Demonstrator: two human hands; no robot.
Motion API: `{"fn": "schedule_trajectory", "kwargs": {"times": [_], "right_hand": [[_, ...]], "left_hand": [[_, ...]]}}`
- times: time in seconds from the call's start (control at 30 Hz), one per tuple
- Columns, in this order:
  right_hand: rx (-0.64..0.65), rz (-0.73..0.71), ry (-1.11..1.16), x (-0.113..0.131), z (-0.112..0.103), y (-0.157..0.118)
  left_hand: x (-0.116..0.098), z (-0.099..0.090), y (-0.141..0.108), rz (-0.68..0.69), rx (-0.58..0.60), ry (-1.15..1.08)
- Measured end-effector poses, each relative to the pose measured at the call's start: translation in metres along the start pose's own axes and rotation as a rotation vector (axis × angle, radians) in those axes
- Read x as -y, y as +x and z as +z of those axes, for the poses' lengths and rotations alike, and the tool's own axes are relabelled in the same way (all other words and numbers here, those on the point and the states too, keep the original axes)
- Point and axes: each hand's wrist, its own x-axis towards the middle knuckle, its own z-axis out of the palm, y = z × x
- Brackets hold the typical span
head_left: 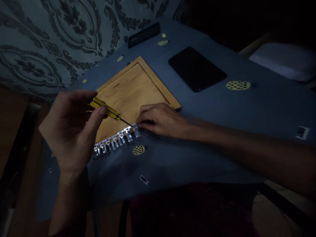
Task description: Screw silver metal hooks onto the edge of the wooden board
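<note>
My left hand [76, 128] is closed around the yellow handle of a screwdriver [108, 112], whose thin shaft slants down to the right. Its tip meets the end hook of a metal hook strip [115, 140], which runs along the near edge of a wooden board [123, 92]. Several shiny curved hooks hang off that edge. At the strip's right end, my right hand [161, 120] has thumb and fingers pinched together on the end hook. The fingertips partly hide what lies between them, and any screw under the tip is too small to make out.
A blue tablecloth [197, 131] with pineapple prints lies under the board. Beyond it are a dark flat tablet-like object [197, 69], a long black object [144, 34] by the patterned fabric [74, 29], and a small pale piece [164, 35]. The light is dim.
</note>
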Motion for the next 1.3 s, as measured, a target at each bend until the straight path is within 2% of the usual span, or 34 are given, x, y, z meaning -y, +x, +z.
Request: {"fn": "schedule_trajectory", "kwargs": {"times": [0.2,0.4,0.57,1.0,1.13,1.3], "right_hand": [[0.001,-0.003,-0.004,0.0000,0.0008,0.0007],[0.005,0.001,0.004,0.0009,0.0003,0.0005],[-0.009,-0.018,-0.006,-0.0013,0.0009,-0.0001],[0.007,0.017,-0.013,0.0021,-0.0004,0.0002],[0.002,0.009,-0.015,0.0011,0.0003,0.0008],[-0.021,-0.005,-0.008,-0.0013,0.0016,0.0006]], "left_hand": [[0.0067,0.0003,0.0000,0.048,0.007,-0.048],[0.0016,-0.0016,0.0007,0.021,0.052,0.001],[0.0026,-0.0012,0.0012,0.057,0.005,-0.027],[0.0029,-0.0021,0.0021,0.002,0.038,-0.007],[0.0084,-0.0029,0.0035,0.084,0.051,-0.041],[0.0100,-0.0036,0.0036,0.084,0.052,-0.045]]}}
